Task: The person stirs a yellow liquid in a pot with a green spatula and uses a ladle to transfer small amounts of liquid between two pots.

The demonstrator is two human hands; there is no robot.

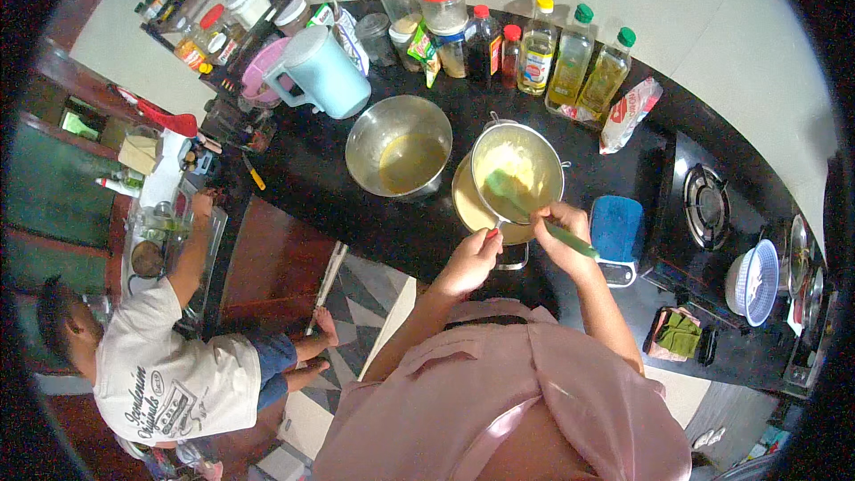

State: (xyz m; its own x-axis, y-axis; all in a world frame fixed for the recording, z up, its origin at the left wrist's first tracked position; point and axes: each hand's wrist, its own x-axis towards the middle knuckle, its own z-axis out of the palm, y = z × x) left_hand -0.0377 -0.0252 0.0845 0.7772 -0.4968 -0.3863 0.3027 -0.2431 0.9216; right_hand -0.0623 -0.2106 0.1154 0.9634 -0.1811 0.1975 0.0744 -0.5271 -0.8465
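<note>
My left hand (470,264) is closed around the red-tipped handle of a round mesh strainer (558,180). The strainer rests tilted over a pot (517,262) that holds pale yellow batter (473,203). Thick yellow mixture (522,157) clings to the inside of the mesh. In my right hand (565,233) is a green spatula (507,189), its blade down in the strainer against the mixture. To the left of the pot stands a large steel bowl (363,144) with a yellowish liquid in its bottom.
A light blue pitcher (331,76) and several bottles (570,58) line the back. At right are a kitchen scale (616,236), a gas burner (706,200) and a blue basket (760,289). Another person (178,361) works at the sink on the left.
</note>
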